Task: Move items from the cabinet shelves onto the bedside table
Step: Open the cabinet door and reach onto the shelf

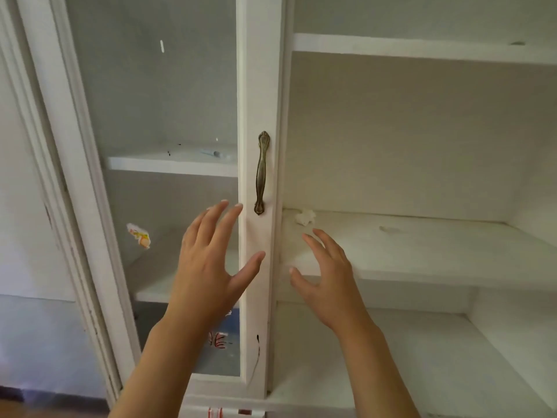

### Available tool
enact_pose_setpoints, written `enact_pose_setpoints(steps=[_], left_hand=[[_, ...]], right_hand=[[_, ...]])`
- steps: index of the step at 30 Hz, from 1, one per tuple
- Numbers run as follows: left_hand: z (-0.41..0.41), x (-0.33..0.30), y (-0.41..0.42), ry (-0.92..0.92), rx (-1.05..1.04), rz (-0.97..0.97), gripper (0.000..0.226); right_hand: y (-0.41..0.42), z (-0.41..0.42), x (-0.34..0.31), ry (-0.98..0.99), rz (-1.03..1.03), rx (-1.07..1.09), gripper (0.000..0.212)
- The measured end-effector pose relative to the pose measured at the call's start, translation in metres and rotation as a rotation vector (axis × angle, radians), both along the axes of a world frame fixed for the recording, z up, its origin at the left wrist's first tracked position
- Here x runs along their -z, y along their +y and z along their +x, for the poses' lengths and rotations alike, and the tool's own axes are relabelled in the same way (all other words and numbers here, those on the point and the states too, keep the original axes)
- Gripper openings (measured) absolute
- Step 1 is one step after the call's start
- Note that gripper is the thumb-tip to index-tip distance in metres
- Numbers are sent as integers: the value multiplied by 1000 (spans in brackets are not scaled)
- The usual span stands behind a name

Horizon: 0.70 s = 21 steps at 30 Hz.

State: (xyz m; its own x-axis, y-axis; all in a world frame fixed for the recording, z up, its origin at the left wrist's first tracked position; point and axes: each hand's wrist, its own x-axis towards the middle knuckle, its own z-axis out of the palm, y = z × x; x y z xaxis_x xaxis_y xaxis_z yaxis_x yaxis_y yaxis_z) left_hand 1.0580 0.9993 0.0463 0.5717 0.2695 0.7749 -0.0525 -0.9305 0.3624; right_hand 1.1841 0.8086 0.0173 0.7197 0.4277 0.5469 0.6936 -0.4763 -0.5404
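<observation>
Two hands up, left hand (208, 260) and right hand (327, 276), both bare, holding nothing. One glass door (156, 95), one brass handle (261, 173). Three shelves (422, 251) on the open side, two behind glass. One crumpled tissue (305, 217), one syringe (211, 152), one sticker (139, 235) on the glass.

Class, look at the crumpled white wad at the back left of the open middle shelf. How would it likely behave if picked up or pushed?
The crumpled white wad looks like tissue or paper, so it is probably very light and would skid across the shelf at a nudge. Its creased, irregular folds suggest that it would squash under fingers rather than hold shape. With no round form, it seems unlikely to roll far.
</observation>
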Motion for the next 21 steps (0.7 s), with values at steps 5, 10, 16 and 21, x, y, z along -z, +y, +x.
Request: enact_pose_setpoints(steps=[5,10,16,21], left_hand=[[27,-27,9,-112,27,112,79],[54,-29,11,-139,29,129,86],[83,-11,-2,-154,-30,128,113],[99,-5,1,-182,-94,194,118]], right_hand=[[16,25,-9,18,2,23,69],[30,41,-3,7,-61,41,64],[36,55,11,12,-189,95,59],[39,53,13,-62,-270,129,53]])
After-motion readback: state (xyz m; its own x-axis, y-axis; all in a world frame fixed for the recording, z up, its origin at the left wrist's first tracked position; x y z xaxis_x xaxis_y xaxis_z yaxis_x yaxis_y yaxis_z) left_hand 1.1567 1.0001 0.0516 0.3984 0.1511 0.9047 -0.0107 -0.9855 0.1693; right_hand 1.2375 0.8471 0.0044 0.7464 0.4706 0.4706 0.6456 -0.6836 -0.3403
